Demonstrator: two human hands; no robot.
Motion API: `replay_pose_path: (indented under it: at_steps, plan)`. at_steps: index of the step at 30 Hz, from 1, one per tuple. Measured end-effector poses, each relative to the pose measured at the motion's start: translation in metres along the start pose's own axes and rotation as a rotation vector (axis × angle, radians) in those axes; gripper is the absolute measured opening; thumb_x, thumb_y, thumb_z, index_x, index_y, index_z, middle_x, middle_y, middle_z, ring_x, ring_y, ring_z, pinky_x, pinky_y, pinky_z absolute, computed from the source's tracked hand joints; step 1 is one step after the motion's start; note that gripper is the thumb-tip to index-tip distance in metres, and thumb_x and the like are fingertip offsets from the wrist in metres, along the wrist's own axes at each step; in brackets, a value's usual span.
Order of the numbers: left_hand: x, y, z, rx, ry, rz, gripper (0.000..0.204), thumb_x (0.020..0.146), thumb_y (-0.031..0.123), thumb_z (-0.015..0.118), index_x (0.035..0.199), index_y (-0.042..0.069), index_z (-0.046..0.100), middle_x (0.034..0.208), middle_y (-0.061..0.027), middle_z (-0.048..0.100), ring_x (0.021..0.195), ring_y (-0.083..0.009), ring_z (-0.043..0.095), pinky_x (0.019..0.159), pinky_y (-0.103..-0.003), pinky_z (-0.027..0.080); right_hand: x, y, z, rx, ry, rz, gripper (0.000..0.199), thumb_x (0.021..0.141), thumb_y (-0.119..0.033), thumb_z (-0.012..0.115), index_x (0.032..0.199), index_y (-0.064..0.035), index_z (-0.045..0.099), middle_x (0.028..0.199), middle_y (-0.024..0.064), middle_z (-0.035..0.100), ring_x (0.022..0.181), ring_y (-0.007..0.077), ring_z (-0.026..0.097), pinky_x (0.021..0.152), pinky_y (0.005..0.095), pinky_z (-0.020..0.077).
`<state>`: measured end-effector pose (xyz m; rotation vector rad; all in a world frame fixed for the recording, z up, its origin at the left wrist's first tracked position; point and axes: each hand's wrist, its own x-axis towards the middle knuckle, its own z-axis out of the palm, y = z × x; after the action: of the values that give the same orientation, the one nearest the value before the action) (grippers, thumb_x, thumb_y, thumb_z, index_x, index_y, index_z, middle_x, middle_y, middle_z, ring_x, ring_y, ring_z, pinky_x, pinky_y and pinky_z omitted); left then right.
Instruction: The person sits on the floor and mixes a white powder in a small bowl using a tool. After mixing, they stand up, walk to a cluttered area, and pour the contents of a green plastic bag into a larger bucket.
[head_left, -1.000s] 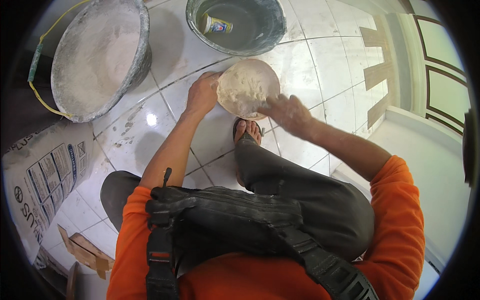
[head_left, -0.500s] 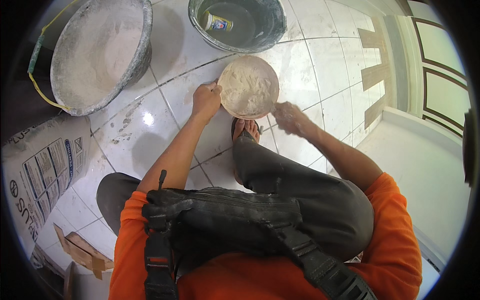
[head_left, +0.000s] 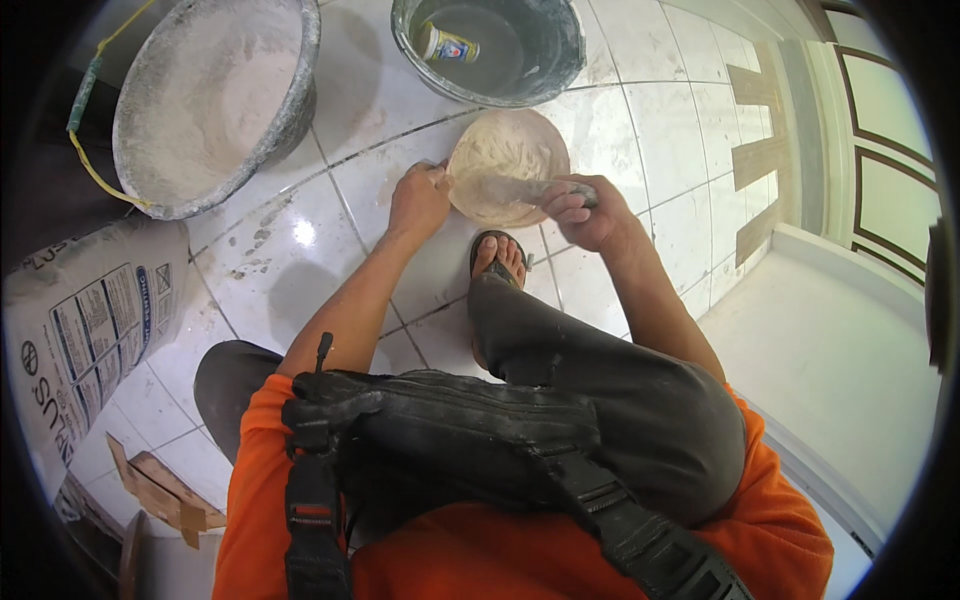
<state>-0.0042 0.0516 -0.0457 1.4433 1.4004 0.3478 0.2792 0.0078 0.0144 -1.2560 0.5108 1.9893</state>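
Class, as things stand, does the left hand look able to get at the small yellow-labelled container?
Probably not yet: the left hand grips the bowl. Freed, it likely could: the container lies in an open bucket.

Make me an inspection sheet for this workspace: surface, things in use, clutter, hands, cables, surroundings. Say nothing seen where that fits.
Surface: white tiled floor, with dark smudges at left.
Things in use: bowl holding a pale mix; tool, its end blurred, reaching over the mix; tub of pale powder; dark bucket with a small container leaning inside.
Clutter: printed bag at left; torn cardboard at lower left.
Hands: left hand grips the bowl's left rim; right hand is closed around the tool's handle.
Cables: nothing seen.
Surroundings: brown strips, white ledge and dark-trimmed panels at right.
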Motion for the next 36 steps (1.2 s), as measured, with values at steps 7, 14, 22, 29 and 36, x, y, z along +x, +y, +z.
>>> replay_pose_path:
  at_steps: [7, 14, 22, 29, 36]
  plan:
    - [0.001, -0.002, 0.004, 0.161, 0.033, 0.102, 0.033, 0.098, 0.016, 0.056, 0.123, 0.0, 0.071, 0.12, -0.0219, 0.065, 0.109, -0.0384, 0.064, 0.095, -0.047, 0.051, -0.049, -0.003, 0.056, -0.818, 0.201, -0.206, 0.027, 0.104, -0.016, 0.046, 0.112, 0.0091, 0.054, 0.077, 0.0065, 0.06, 0.054, 0.0087, 0.054, 0.04, 0.0214, 0.0436]
    - [0.01, 0.002, 0.021, -0.126, 0.007, -0.082, 0.034, 0.094, 0.021, 0.06, 0.118, 0.001, 0.074, 0.105, -0.0228, 0.072, 0.094, -0.036, 0.071, 0.087, -0.044, 0.055, 0.018, 0.061, 0.058, -2.577, 0.48, -0.879, 0.034, 0.091, -0.01, 0.057, 0.124, -0.001, 0.06, 0.081, 0.0147, 0.067, 0.075, 0.0283, 0.068, 0.064, 0.0417, 0.0542]
    - [0.005, -0.004, 0.019, -0.251, -0.035, -0.27, 0.032, 0.088, 0.013, 0.058, 0.11, 0.0, 0.077, 0.089, -0.0166, 0.076, 0.081, -0.0221, 0.073, 0.074, -0.035, 0.055, -0.073, 0.03, 0.077, -2.187, 0.381, -0.587, 0.042, 0.096, -0.016, 0.054, 0.137, -0.0093, 0.063, 0.116, 0.0242, 0.071, 0.104, 0.0432, 0.068, 0.092, 0.0488, 0.054]
    - [-0.008, -0.016, 0.054, -0.483, -0.128, -0.401, 0.032, 0.09, 0.004, 0.056, 0.115, -0.007, 0.072, 0.099, -0.0152, 0.076, 0.083, -0.0185, 0.073, 0.074, -0.028, 0.06, -0.013, 0.021, 0.028, -2.323, 0.565, -0.486, 0.033, 0.095, -0.017, 0.049, 0.123, -0.0079, 0.063, 0.105, 0.0247, 0.072, 0.098, 0.0408, 0.071, 0.087, 0.0512, 0.0571]
    - [-0.017, 0.002, 0.047, -0.211, -0.145, -0.307, 0.031, 0.087, 0.01, 0.057, 0.108, -0.003, 0.076, 0.099, -0.0232, 0.075, 0.094, -0.0321, 0.073, 0.083, -0.039, 0.057, 0.002, 0.065, 0.005, -2.217, 0.03, -0.53, 0.023, 0.098, -0.016, 0.055, 0.107, 0.0032, 0.064, 0.09, 0.0132, 0.067, 0.077, 0.0259, 0.069, 0.064, 0.0373, 0.0581]
